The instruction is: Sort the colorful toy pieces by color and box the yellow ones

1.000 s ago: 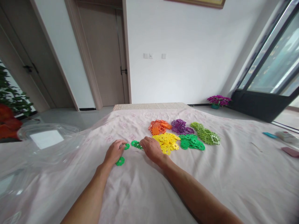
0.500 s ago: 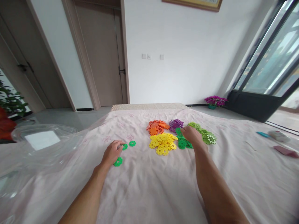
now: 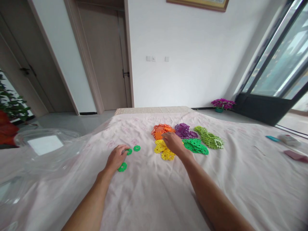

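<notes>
My left hand rests on the cloth, its fingers curled and touching the edge of a small green notched disc. Another green disc lies just beyond the fingertips, and a third green disc is beside the wrist. My right hand is over the heap of yellow discs, hiding part of it. Its fingers are bent together by the orange pieces; what they hold, if anything, is hidden. Green discs lie overlapped right of this hand.
Purple pieces and lime-green pieces lie behind and right of the green heap. Clear plastic containers stand at the left. A blue item and a pink item lie at the right on the pale cloth.
My right hand has moved left from the green heap to above the yellow discs. The green heap now lies flatter and spreads farther right. My left hand has stayed in place.
</notes>
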Motion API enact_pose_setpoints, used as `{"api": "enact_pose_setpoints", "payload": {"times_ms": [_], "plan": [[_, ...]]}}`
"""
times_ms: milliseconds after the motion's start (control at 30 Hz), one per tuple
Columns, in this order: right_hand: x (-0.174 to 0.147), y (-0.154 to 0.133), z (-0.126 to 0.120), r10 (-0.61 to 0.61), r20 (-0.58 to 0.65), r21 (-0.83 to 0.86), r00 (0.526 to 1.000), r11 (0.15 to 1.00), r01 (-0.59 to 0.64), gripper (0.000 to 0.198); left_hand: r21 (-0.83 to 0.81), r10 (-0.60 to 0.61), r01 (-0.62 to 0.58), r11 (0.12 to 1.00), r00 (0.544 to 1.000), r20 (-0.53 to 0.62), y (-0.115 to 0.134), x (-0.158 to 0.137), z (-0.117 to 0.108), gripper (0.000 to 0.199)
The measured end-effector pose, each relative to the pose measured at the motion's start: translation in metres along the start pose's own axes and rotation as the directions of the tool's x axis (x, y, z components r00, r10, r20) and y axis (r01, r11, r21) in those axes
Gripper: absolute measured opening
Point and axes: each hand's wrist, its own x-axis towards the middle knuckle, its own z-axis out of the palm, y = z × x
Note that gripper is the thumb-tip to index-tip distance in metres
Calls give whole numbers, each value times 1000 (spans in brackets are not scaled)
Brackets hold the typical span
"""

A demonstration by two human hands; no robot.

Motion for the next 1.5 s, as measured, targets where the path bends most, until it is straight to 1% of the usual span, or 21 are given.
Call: {"api": "enact_pose_setpoints", "payload": {"times_ms": [67,100,167,200,267,367,433,533,667,767,867,933,1000,1100,1167,1233,1367,1433,1500], "plan": [[0,-25,23,-101,23,24,995,995,100,31,-2,8,-8,1000,1000,-5,-1,0,0,32],[-1,-35,34,-191,35,48,981,981,189,35,-2,12,-12,1000,1000,-8,-1,0,1,32],[-4,-52,55,-316,51,81,948,947,311,45,4,15,-15,1000,1000,-14,-2,0,1,33],[-5,-59,64,-354,57,90,934,933,348,50,7,14,-14,1000,1000,-16,-2,1,2,34],[-5,-69,77,-374,63,90,925,925,368,58,12,11,-11,1000,1000,-19,-3,1,2,34],[-4,-77,86,-385,64,90,921,921,379,60,14,19,-19,1000,1000,-23,-3,2,3,33],[-3,-79,86,-415,63,104,908,907,408,55,17,26,-26,1000,999,-28,-3,2,3,32],[-3,-79,80,-467,32,145,883,877,459,43,15,24,-24,1000,999,-30,0,2,1,31],[-4,-81,73,-446,0,156,895,884,440,28,3,30,-30,1000,999,-21,2,1,0,31],[-4,-83,75,-437,5,123,899,893,433,28,2,31,-31,1000,999,-31,1,0,0,30],[-3,-85,80,-429,34,82,903,901,425,24,2,35,-35,999,999,-31,0,0,1,30],[-4,-86,83,-420,32,80,907,905,417,22,6,37,-37,999,999,-27,-1,0,2,30],[-4,-87,84,-432,6,109,902,897,429,21,10,35,-35,999,999,-27,-1,0,2,29],[-6,-90,84,-477,-4,145,879,870,472,23,13,27,-26,1000,999,-27,1,0,1,29],[-7,-91,84,-495,9,131,869,862,490,19,8,17,-17,1000,1000,-23,3,0,0,29],[-8,-91,84,-488,12,105,873,869,484,20,-2,4,-4,1000,1000,-17,6,0,-2,29],[-10,-83,79,-389,-28,114,921,914,390,26,-19,-16,16,1000,1000,-2,8,-1,-3,31],[-10,-73,71,-318,-86,139,944,934,328,29,-21,-16,16,1000,1000,-1,7,-1,-3,31],[-7,-58,60,-221,-173,167,960,954,250,31,-24,-20,20,1000,1000,-2,5,-1,-2,31]]}}
